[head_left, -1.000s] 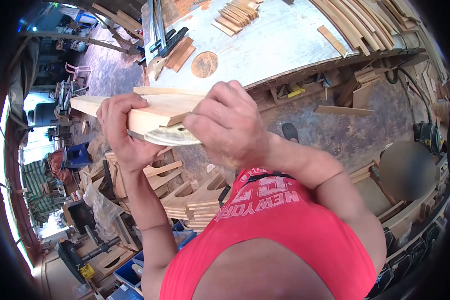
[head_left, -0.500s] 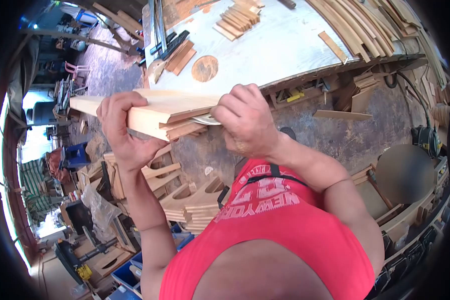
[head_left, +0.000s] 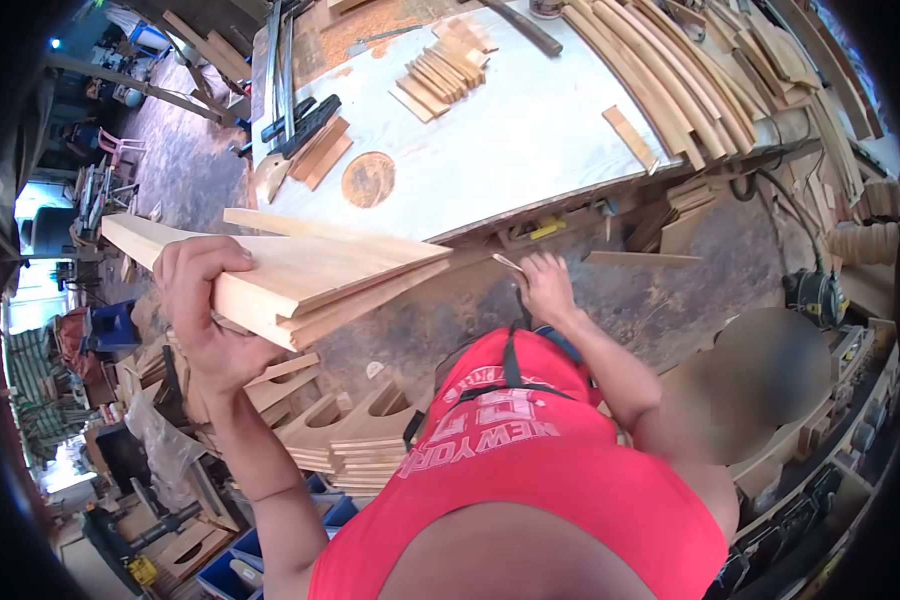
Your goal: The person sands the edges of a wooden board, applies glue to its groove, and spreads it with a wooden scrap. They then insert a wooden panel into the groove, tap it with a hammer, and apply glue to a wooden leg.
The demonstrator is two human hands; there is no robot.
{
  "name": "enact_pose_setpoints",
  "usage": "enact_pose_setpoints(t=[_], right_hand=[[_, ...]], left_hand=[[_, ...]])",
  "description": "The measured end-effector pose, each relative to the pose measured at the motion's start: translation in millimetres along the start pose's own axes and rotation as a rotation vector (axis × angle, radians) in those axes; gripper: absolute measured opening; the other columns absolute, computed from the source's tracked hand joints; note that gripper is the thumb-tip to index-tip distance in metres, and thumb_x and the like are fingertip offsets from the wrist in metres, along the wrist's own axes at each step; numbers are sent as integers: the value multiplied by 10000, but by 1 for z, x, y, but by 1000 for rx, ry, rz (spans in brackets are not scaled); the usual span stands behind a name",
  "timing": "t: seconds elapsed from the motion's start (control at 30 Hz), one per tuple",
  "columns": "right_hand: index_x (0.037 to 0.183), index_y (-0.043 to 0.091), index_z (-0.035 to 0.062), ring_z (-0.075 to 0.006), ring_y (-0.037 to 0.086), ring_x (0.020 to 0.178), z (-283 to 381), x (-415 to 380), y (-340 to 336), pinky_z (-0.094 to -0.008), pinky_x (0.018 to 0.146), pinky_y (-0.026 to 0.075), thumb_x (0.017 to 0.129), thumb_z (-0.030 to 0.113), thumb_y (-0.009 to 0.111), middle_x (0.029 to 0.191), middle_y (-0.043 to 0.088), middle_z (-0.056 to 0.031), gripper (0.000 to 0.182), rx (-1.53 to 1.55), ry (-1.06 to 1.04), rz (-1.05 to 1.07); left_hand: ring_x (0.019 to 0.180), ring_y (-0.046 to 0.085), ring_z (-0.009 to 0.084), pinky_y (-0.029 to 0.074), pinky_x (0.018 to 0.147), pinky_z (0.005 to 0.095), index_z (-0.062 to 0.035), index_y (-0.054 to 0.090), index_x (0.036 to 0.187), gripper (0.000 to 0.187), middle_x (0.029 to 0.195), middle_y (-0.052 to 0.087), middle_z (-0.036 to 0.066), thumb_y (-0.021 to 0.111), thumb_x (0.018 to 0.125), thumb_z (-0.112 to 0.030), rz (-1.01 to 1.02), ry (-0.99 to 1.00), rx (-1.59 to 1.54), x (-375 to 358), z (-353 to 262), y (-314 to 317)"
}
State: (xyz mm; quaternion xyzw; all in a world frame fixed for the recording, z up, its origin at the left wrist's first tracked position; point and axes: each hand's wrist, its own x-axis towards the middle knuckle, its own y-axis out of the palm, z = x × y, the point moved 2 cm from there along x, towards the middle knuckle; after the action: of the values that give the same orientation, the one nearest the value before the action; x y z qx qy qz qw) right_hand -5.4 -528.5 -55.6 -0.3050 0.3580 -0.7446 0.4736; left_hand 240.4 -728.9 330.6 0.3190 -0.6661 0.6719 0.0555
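My left hand point(head_left: 202, 300) is closed around the edge of a pale wooden panel point(head_left: 335, 262), its thumb underneath. The panel is held up in the air and slants away to the left. A grooved, stepped edge point(head_left: 370, 298) shows on the side toward me. My right hand point(head_left: 548, 288) is to the right of the panel and apart from it, its fingers closed on a thin, flat, light-edged piece point(head_left: 508, 262). Most of that piece is hidden in the fingers, so its kind does not show.
The white-topped workbench point(head_left: 470, 170) carries small wood slats point(head_left: 440, 78), black clamps point(head_left: 305, 125), a hammer point(head_left: 525, 28) and long wooden strips point(head_left: 650, 80). Stacked cut-out boards point(head_left: 360, 435) lie below left. A power tool point(head_left: 815, 297) stands at the right.
My right hand has moved from the panel's grooved edge to the right and down, taking the thin piece along. My left hand still grips the panel, now slightly lower and farther left in view.
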Motion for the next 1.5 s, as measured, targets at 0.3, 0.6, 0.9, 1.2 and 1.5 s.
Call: enact_pose_setpoints(t=[0.3, 0.6, 0.9, 1.2, 1.5], right_hand=[[931, 697, -8, -464, 659, 880, -83, -34, -104, -530, 783, 505, 892, 102, 650, 902, 685, -259, 125, 108, 392, -15], [1325, 579, -10, -280, 704, 1034, -71, 40, -155, -350, 933, 522, 950, 171, 676, 1138, 713, -225, 427, 336, 256, -174], [1399, 543, 4, -436, 674, 1031, -55, 202, -105, -467, 923, 532, 909, 282, 705, 1125, 692, -283, 586, 100, 266, -140], [1348, 474, -51, -267, 674, 878, -145, 387, -144, -391, 727, 596, 955, 369, 665, 1065, 641, -191, 605, 1677, 658, -487], [1393, 431, -10, -386, 657, 1026, -182, 495, -125, -490, 820, 618, 943, 644, 473, 1196, 595, -247, 795, 2680, 472, -379]], left_hand=[[931, 614, 291, 389, 904, 429, -117, 688, 980, 551, 968, 671, 52, 882, 561, -417, 92, -54, 30, 25, -2, -1], [855, 603, 292, 400, 858, 435, -96, 675, 910, 461, 922, 657, 75, 847, 529, -290, 108, -79, 10, 41, -1, 7], [894, 589, 287, 376, 925, 447, -108, 681, 993, 573, 912, 622, 60, 877, 541, -400, 6, -48, -7, 48, 3, 17], [902, 578, 287, 362, 996, 497, -121, 660, 907, 477, 898, 617, 43, 856, 537, -350, 49, -148, -33, 50, 1, 15], [997, 616, 303, 383, 1066, 539, -117, 688, 896, 334, 935, 661, 29, 770, 576, -165, 552, -268, 145, 111, -30, 10]])
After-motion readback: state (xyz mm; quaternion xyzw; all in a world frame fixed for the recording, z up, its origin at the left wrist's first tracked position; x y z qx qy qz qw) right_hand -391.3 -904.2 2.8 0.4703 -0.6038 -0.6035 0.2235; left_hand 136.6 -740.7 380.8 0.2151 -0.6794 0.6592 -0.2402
